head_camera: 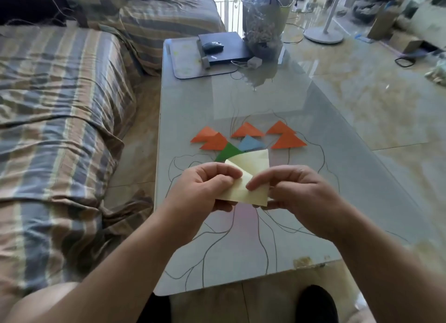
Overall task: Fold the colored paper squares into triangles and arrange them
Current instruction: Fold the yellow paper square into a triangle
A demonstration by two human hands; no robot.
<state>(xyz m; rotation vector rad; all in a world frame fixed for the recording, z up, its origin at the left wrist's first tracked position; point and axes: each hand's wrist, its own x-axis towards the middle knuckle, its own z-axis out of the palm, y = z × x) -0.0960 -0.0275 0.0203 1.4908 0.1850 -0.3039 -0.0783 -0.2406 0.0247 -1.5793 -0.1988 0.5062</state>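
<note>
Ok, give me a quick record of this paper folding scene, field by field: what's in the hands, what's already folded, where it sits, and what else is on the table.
In hands: pale yellow paper, partly folded, held above the table
Left hand: grips the paper's left edge
Right hand: pinches the paper's right side
Folded orange triangles: five, in a row on the glass table
Blue triangle: just below the middle orange one
Green triangle: beside the blue one, partly hidden by the yellow paper
Far end of table: laptop with a mouse on it
</note>
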